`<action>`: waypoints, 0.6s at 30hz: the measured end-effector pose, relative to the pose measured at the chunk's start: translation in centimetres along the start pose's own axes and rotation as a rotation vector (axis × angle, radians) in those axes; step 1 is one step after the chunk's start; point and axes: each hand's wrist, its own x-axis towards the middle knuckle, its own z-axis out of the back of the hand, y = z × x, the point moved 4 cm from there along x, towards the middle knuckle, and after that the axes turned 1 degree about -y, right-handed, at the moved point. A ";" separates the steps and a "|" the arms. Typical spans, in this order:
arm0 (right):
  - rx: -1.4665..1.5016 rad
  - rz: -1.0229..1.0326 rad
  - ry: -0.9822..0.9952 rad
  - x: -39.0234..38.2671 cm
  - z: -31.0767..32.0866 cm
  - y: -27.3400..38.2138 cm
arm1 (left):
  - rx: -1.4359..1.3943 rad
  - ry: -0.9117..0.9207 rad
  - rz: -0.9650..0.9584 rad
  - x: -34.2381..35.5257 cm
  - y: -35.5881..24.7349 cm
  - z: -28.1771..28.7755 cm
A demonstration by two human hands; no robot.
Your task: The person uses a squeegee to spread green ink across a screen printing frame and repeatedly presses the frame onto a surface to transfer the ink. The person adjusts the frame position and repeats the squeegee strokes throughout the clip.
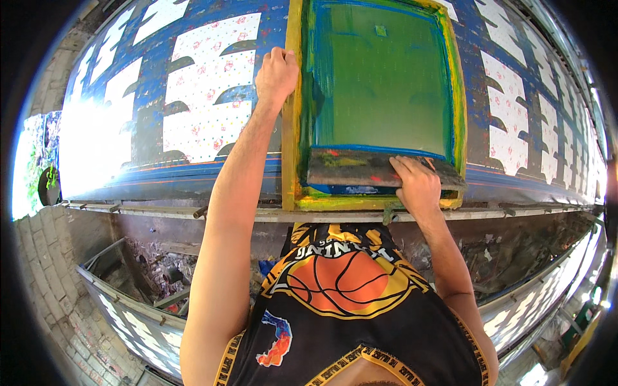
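Observation:
A screen printing frame with yellow-painted wooden sides and a green mesh lies on the long printing table. Blue ink lines the mesh's edges. My left hand is closed around the frame's left side, partway up. At the near end of the frame, my right hand grips a wide, ink-stained squeegee, fingers over its top edge. The squeegee lies across the mesh, with blue ink showing just below it. Its blade edge is hidden.
White patterned cut pieces lie in rows left of the frame, and more pieces lie to its right. A metal rail runs along the table's near edge. Below it sits a trough of scraps. A brick surface is at far left.

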 end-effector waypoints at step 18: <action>-0.172 -0.073 0.032 38.5 -0.7 -15.1 | 0.061 -0.026 0.009 -0.3 -1.2 0.2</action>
